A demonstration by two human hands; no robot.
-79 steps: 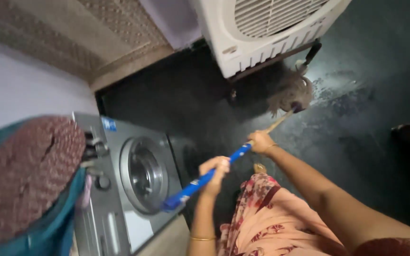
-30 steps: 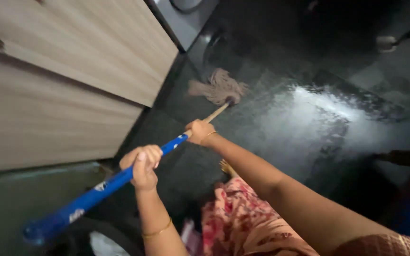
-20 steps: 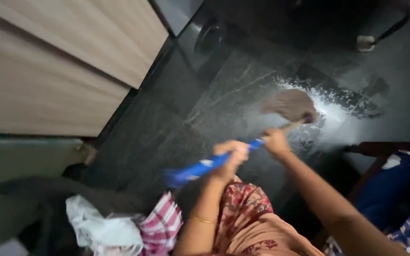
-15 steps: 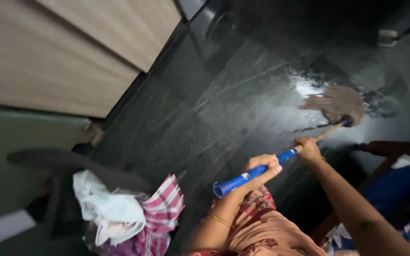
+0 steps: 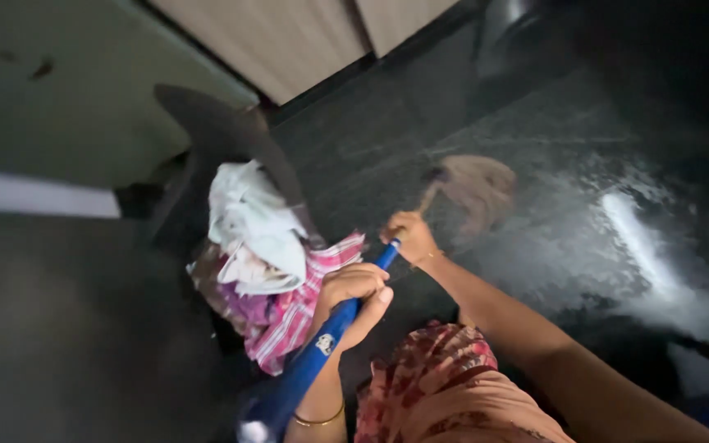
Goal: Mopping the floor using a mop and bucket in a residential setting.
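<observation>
Where the mop [image 5: 346, 316] crosses the frame, its blue handle runs from the lower left up to the tan head [image 5: 473, 187], which lies on the wet dark floor [image 5: 584, 246] beyond both hands. Left hand [image 5: 354, 289]: clenched around the blue grip, nearer the body. Right hand [image 5: 408, 238]: clasped around the shaft farther along, just short of the head. Beside the left hand, a heap of white and pink-checked cloths [image 5: 268, 262] rests on a dark chair [image 5: 223, 139]. Pale cabinets [image 5: 305, 37] stand behind.
</observation>
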